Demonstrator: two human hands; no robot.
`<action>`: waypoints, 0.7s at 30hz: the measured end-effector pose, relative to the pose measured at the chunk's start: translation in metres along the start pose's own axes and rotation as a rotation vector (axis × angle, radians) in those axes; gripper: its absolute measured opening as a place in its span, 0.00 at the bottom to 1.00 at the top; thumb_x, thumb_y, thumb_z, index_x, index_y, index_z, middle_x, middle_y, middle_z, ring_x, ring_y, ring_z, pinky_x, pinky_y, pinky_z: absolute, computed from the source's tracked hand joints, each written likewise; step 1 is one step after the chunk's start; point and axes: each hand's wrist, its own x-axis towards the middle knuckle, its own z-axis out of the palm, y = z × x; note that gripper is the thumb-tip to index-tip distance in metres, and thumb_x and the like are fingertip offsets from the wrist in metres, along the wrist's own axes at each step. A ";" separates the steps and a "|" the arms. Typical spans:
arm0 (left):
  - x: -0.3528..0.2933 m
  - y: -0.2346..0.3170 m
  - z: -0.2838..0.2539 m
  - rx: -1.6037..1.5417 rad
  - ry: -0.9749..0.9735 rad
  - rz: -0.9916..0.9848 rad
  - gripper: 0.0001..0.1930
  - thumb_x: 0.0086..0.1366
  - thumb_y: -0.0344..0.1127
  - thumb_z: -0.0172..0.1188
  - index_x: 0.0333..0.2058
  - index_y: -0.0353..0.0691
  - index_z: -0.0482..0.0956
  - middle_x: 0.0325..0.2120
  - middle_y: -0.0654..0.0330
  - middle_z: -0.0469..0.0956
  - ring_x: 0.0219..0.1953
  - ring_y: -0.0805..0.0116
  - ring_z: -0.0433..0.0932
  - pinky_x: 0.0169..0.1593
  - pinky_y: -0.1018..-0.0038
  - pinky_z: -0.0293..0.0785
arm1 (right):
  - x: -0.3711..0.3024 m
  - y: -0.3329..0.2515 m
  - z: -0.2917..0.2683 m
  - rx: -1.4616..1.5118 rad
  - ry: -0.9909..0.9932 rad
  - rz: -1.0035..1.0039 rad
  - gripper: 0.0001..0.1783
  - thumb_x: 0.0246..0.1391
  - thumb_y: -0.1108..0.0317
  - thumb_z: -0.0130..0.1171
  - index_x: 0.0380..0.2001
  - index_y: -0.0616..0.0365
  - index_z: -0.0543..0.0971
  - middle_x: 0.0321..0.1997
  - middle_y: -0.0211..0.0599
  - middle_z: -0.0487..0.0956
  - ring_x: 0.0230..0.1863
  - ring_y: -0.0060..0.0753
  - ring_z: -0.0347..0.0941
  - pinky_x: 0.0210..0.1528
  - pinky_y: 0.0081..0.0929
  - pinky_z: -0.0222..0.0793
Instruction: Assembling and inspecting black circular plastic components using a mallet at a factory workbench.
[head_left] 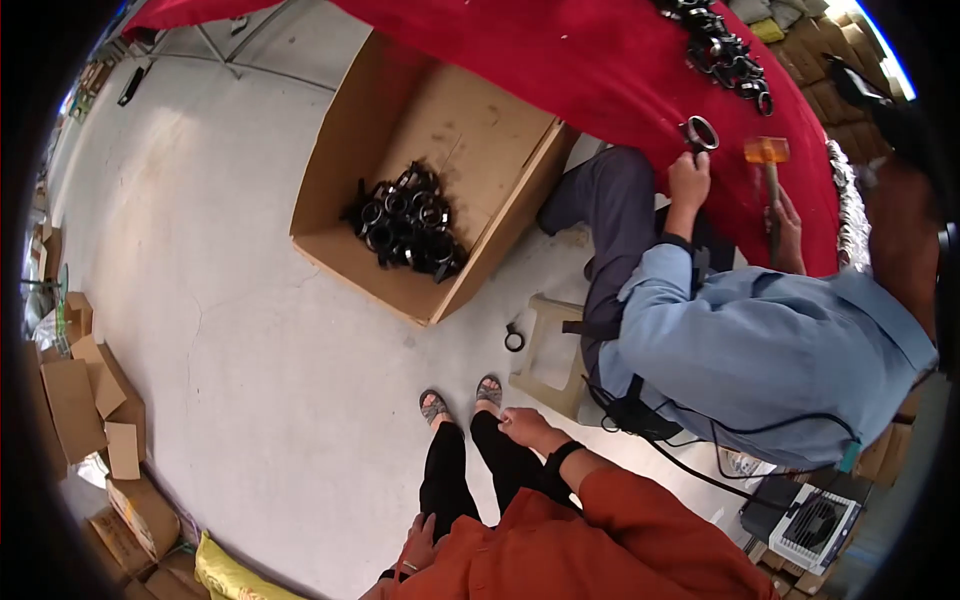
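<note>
My right hand (530, 428) is in front of my right thigh with its fingers curled closed. The inside of that hand is hidden, so I cannot make out whether anything is in it. Lower down, my left hand (421, 547) rests beside my left thigh, fingers stretched out, holding nothing visible. On the floor ahead of my right foot lies a single black ring-shaped clamp (514, 341). Beyond my feet, a large open cardboard box (480, 120) holds a heap of black ring clamps (405, 222).
To my right, a seated co-worker (760, 350) in blue holds a ring clamp (702, 133) and an orange-headed mallet (767, 152) over a red-covered table (620, 70). A beige stool (545, 345) stands beside them. More clamps (725, 55) lie on the table. Cardboard boxes (75, 410) line the left.
</note>
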 end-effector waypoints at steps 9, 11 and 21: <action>0.080 0.022 0.003 0.096 -0.084 -0.156 0.48 0.51 0.58 0.63 0.64 0.39 0.53 0.61 0.29 0.41 0.59 0.29 0.53 0.60 0.52 0.59 | 0.201 0.074 0.047 -0.047 0.204 0.109 0.21 0.47 0.60 0.59 0.44 0.58 0.74 0.37 0.47 0.79 0.42 0.51 0.75 0.45 0.41 0.70; 0.081 0.033 -0.011 0.114 -0.145 -0.231 0.48 0.51 0.58 0.63 0.64 0.39 0.52 0.62 0.29 0.37 0.60 0.29 0.50 0.60 0.52 0.59 | 0.247 0.099 0.059 -0.037 0.207 0.158 0.24 0.47 0.62 0.60 0.49 0.57 0.72 0.42 0.48 0.78 0.46 0.49 0.74 0.49 0.39 0.69; 0.084 0.008 0.006 0.087 0.060 -0.271 0.48 0.46 0.56 0.68 0.64 0.55 0.56 0.63 0.37 0.47 0.62 0.33 0.50 0.60 0.46 0.56 | 0.413 0.233 0.066 -0.163 0.454 0.140 0.11 0.50 0.61 0.54 0.33 0.54 0.78 0.36 0.45 0.78 0.41 0.50 0.73 0.45 0.41 0.70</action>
